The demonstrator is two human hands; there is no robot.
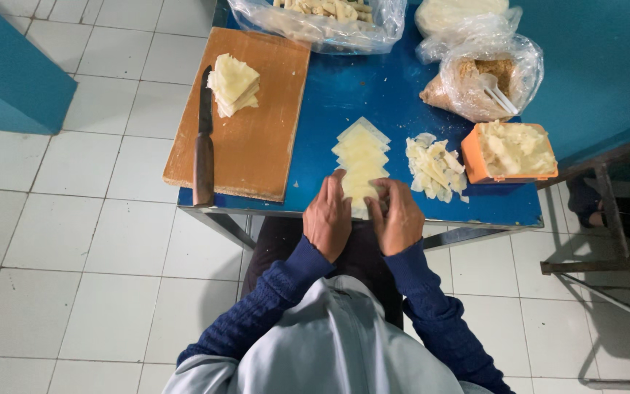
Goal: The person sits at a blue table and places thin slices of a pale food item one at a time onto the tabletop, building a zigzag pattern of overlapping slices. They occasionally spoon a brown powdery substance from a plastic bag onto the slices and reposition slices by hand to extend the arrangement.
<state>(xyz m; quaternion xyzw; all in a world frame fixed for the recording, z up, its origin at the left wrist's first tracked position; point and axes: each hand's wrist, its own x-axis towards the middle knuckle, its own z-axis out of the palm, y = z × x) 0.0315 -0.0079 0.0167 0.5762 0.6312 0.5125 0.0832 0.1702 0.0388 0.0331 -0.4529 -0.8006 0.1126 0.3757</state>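
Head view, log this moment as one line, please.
left hand on wrapper row | right hand folding nearest wrapper | knife on board | orange tub at right

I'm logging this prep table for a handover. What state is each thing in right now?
Left hand: resting on the nearest wrapper.
Right hand: pinching that wrapper's edge.
Row of wrappers: laid flat, overlapping.
Knife: lying idle on the cutting board.
Wrapper stack: piled on the board.
Orange tub: open, filled.
Crumb bag: open, spoon inside.
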